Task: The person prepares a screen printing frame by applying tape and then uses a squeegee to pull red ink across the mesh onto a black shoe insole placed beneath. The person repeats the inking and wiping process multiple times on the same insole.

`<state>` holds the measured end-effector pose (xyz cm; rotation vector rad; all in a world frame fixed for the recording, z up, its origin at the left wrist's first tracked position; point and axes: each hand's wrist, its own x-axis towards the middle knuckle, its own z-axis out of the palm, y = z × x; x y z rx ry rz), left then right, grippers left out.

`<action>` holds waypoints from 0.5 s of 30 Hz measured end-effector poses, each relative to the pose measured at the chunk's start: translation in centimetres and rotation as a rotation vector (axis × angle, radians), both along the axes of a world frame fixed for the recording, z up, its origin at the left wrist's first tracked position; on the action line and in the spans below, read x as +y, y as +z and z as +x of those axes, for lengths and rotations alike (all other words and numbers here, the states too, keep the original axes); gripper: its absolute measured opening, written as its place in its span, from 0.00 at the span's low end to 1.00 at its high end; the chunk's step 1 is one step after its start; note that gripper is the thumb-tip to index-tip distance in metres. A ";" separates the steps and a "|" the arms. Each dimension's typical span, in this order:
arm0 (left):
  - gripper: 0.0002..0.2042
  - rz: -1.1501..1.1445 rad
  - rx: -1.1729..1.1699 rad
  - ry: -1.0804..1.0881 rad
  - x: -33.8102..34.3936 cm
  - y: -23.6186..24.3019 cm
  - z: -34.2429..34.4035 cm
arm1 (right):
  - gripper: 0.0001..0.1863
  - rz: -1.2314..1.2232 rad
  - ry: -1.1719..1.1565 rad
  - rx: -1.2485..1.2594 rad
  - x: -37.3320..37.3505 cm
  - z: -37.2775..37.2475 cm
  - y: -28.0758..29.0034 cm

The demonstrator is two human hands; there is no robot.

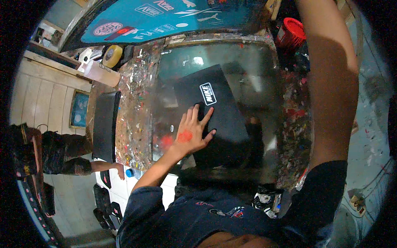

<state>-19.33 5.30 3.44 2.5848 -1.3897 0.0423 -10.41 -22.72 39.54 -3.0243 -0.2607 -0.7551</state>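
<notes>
My left hand (192, 131) lies on a black flat sheet (227, 118) with its fingers spread, and a red paint stain marks its back. Just beyond the fingertips is a white printed emblem (208, 94) on the sheet. The sheet rests at a slant on a dark, glossy glass plate (169, 64) set into the table. My right arm (333, 74) reaches up past the top right edge, so its hand is out of the picture. Above the far side of the glass, a printing screen (153, 25) with blue mesh and several white designs stands raised and tilted.
Paint-spattered wood (134, 103) surrounds the glass. At the far left are a yellow tape roll (111, 56) and a pale plastic bottle (103, 74); nearer lies a black flat piece (106, 126). A red tub (291, 33) stands far right. Another person (66, 153) is at the left.
</notes>
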 end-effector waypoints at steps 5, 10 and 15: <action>0.35 -0.515 0.351 -0.177 -11.5 3.3 -3.1 | 0.41 0.057 0.024 0.043 -0.6 -0.8 -0.2; 0.30 -0.571 0.150 -0.715 -31.1 -3.3 -16.0 | 0.43 -0.002 0.042 -0.012 -0.1 0.2 0.1; 0.23 -0.457 0.101 -0.759 -31.0 -3.8 -15.3 | 0.44 0.001 0.015 0.007 1.0 -0.3 0.2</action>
